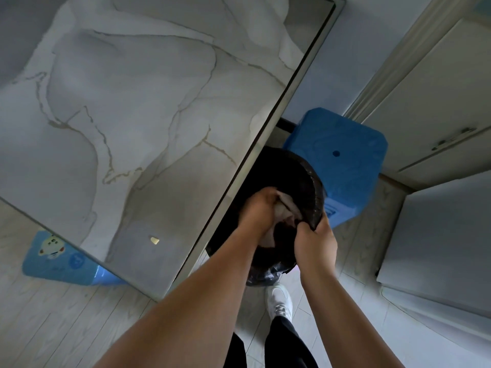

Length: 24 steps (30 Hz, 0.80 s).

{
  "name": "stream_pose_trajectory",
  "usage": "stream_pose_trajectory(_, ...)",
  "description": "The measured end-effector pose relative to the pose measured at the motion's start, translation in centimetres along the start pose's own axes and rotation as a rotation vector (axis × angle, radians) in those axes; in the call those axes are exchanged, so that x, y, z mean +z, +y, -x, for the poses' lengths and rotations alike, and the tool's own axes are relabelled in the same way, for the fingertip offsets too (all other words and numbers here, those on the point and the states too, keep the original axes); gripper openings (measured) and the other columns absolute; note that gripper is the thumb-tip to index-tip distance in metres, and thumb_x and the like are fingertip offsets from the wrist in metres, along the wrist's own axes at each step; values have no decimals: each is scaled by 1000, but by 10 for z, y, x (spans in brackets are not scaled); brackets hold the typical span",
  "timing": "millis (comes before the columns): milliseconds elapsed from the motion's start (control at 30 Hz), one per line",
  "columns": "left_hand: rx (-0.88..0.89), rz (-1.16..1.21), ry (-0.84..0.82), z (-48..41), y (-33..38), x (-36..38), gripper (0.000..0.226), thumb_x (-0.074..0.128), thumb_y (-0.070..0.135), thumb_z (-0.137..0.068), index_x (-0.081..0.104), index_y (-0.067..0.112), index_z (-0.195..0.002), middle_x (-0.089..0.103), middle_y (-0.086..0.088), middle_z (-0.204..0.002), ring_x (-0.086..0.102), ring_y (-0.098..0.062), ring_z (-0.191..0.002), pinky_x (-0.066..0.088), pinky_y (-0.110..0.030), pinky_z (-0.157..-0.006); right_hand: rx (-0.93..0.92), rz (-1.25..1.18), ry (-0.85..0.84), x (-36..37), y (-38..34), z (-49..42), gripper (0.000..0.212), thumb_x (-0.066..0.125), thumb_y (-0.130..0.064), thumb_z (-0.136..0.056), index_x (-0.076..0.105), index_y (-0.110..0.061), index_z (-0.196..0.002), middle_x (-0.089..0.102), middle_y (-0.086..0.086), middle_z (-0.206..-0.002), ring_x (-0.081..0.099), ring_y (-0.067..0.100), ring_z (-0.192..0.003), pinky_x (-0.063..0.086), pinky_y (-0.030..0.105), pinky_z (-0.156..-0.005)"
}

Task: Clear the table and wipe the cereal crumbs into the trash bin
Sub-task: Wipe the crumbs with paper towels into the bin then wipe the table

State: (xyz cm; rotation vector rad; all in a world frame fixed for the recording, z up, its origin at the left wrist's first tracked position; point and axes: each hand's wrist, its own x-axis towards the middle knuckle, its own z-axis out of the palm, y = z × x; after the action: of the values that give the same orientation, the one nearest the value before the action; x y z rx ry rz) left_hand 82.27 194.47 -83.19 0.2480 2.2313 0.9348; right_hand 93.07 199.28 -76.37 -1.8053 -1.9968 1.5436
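The trash bin (287, 173), round and lined with a black bag, stands on the floor right of the marble table (138, 107), partly under its edge. Over the bin's mouth my left hand (259, 211) grips a crumpled pale cloth (288, 208). My right hand (314, 240) pinches the black bag's rim at the near right side of the bin. One small yellowish crumb (154, 240) lies on the table near its front corner.
A blue plastic stool (342, 160) stands just behind the bin. Another blue stool (61, 258) with a cartoon bear sits under the table's near left edge. White cabinets (438, 102) line the right side. My white shoe (279, 301) is on the wood floor below the bin.
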Motion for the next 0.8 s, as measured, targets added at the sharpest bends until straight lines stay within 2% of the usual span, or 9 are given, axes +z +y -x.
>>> stream_pose_trajectory(167,-246,327,36,-9,-29,8,29,44,28,-100,69,20,-113,66,-7,-122,60,-23,-111,46,-34,-101,66,-21,-25,-10,4,-3,49,42,-8,-87,52,-29,-130,59,-6,-75,54,12,-65,36,26,-51)
stream_pose_trajectory(267,-325,430,90,-10,-43,16,19,53,18,-96,71,20,-90,71,-14,-107,65,-25,-99,50,-36,-92,68,-19,-44,-13,5,-3,53,42,-8,-86,49,-33,-132,63,-4,-84,56,12,-67,35,25,-51)
stream_pose_trajectory(333,-290,412,116,-5,-43,14,22,52,27,-92,72,18,-93,72,-13,-105,67,-25,-97,51,-37,-91,66,-19,-58,-14,7,-4,54,42,-9,-85,48,-37,-131,65,-4,-92,59,14,-73,35,24,-51)
stream_pose_trajectory(367,-236,378,38,-5,-43,14,27,52,30,-89,72,17,-101,72,-11,-103,66,-25,-97,51,-33,-88,63,-26,-60,-13,8,-5,54,42,-10,-85,49,-38,-130,66,-4,-95,60,16,-78,36,24,-52)
stream_pose_trajectory(467,-266,404,-24,-7,-43,20,31,56,9,-92,64,11,-122,68,-10,-111,64,-24,-102,49,-26,-89,66,-31,-70,-14,11,-8,56,42,-11,-84,49,-42,-130,66,-3,-100,61,20,-88,38,25,-55)
stream_pose_trajectory(567,-306,237,-78,-5,-47,25,20,57,10,-92,68,5,-107,70,-20,-107,66,-32,-103,50,-34,-87,67,-36,-76,-15,11,-11,57,43,-11,-84,48,-41,-131,65,-3,-99,61,19,-87,39,26,-58)
stream_pose_trajectory(633,-301,258,-28,-5,-50,26,21,56,14,-90,71,3,-102,71,-23,-104,68,-35,-101,50,-35,-85,65,-46,-75,-15,11,-13,57,43,-10,-84,48,-41,-131,65,-3,-100,61,20,-88,40,26,-58)
stream_pose_trajectory(700,-265,199,-110,-2,-50,32,32,58,28,-83,73,5,-100,73,-20,-101,69,-30,-97,52,-36,-85,58,-39,-75,-13,13,-14,56,44,-11,-84,49,-43,-129,65,-3,-99,61,20,-89,44,28,-63)
stream_pose_trajectory(800,-303,318,-37,3,-49,34,26,62,24,-89,73,3,-99,73,-19,-99,67,-24,-92,50,-31,-80,63,-34,-77,-11,16,-15,54,45,-14,-84,49,-43,-129,66,-3,-102,62,21,-93,52,36,-75)
